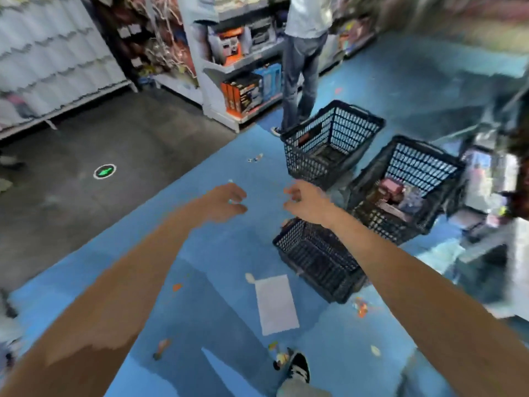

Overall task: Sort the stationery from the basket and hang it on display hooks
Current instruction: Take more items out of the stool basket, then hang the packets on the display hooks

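- fingers loosely curled on left hand (226,200) + right hand (307,202), holding nothing afaict (blurry)
- stationery (392,193) sits in the basket (423,167) just past the right hand
- imo reach in w/ the right, grab one pack by its top edge

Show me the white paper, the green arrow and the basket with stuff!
white paper (276,305), head view, its middle.
green arrow (104,171), head view, its middle.
basket with stuff (420,167), head view, back wall.
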A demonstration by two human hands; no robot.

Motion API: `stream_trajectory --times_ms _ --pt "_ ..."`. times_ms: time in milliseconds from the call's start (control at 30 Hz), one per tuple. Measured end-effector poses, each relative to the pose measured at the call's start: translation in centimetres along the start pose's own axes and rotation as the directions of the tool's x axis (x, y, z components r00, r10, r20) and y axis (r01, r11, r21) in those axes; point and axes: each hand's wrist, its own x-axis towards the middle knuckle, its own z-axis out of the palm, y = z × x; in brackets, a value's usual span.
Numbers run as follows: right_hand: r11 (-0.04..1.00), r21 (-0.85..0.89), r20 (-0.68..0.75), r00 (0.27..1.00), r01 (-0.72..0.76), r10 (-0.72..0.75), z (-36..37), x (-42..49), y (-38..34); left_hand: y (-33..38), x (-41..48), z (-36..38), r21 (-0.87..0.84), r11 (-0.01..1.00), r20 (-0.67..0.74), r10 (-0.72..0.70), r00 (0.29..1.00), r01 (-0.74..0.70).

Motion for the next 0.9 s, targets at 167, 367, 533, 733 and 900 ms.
stream_trajectory --times_ms 167,367,533,733,900 --pt "0.984 0.044 -0.123 0.976 -0.175 0.180 -8.3 1.6 6.2 8.1 9.8 3.5 0.099 0.990 0.136 0.087 0.987 -0.101" --pt "0.959 0.131 -0.304 0.910 -0.252 0.281 -15.0 3.4 11.7 16.5 19.3 6.5 0.129 0.945 0.351 0.240 0.905 -0.301" --pt "0.892 0.335 -0.354 0.837 -0.303 0.417 -16.9 9.1 13.8 18.2 29.8 7.3 0.216 0.911 0.483 0.212 0.850 -0.350" --pt "0.718 0.625 -0.337 0.724 -0.307 0.602 -16.9 21.2 13.4 16.6 43.9 4.7 0.197 0.905 0.562 0.210 0.800 -0.376" --pt "0.565 0.751 -0.269 0.624 -0.342 0.734 -14.7 31.0 12.4 13.6 52.9 1.8 0.181 0.929 0.665 0.125 0.736 -0.321"
